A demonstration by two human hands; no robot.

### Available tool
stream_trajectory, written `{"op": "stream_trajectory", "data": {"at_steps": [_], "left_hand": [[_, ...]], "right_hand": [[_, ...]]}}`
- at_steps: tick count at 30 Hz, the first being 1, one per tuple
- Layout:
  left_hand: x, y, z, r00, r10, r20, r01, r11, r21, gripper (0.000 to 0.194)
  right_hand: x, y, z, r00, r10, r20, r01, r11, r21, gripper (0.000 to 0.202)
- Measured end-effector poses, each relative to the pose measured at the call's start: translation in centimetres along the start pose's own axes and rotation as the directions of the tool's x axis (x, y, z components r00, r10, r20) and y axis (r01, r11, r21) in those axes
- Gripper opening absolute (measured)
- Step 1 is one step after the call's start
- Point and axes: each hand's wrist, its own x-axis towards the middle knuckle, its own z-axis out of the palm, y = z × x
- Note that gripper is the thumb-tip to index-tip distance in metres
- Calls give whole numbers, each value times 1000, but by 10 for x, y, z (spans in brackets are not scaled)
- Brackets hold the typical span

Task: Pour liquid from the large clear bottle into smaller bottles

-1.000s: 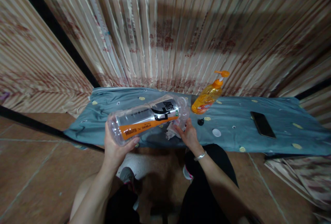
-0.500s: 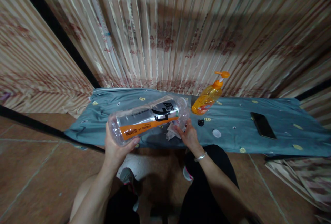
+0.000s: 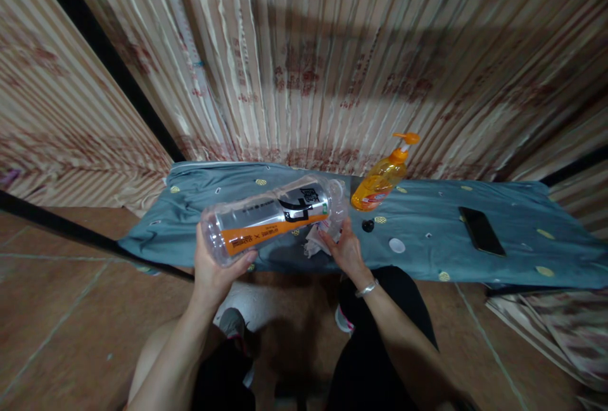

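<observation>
A large clear plastic bottle (image 3: pixel 270 214) with a grey and orange label lies tilted above the cloth-covered surface, its base to the left and its neck to the right. My left hand (image 3: pixel 218 271) is wrapped round the base end. At the neck end, my right hand (image 3: pixel 349 249) grips a clear plastic piece (image 3: pixel 338 205), whose exact shape is hard to make out. A crumpled whitish cloth or tissue (image 3: pixel 314 241) hangs beside my right fingers, under the bottle. To the right stands an orange pump bottle (image 3: pixel 380 183) with yellow-orange liquid.
The teal patterned cloth (image 3: pixel 513 208) bears a small black object (image 3: pixel 368 226), a white round disc (image 3: pixel 396 246) and a dark phone (image 3: pixel 482 231). Striped curtains (image 3: pixel 304 50) hang behind, and black poles (image 3: pixel 104 50) slant down at both sides.
</observation>
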Motion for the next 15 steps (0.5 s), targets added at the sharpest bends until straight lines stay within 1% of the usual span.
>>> {"op": "stream_trajectory", "data": {"at_steps": [4, 7, 11, 15], "left_hand": [[0, -1, 2, 999, 17, -37, -17, 1000, -11, 105], [2, -2, 0, 1000, 17, -2, -17, 1000, -13, 106], [4, -4, -5, 999, 2, 40, -2, 1000, -8, 104], [3, -8, -4, 999, -5, 35, 5, 1000, -6, 101]], "right_hand": [[-1, -2, 1, 1000, 25, -8, -25, 999, 21, 99], [0, -5, 1, 999, 46, -17, -45, 999, 25, 104], [2, -7, -2, 999, 36, -15, -35, 999, 20, 98], [6, -7, -5, 999, 46, 6, -46, 999, -2, 88]]}}
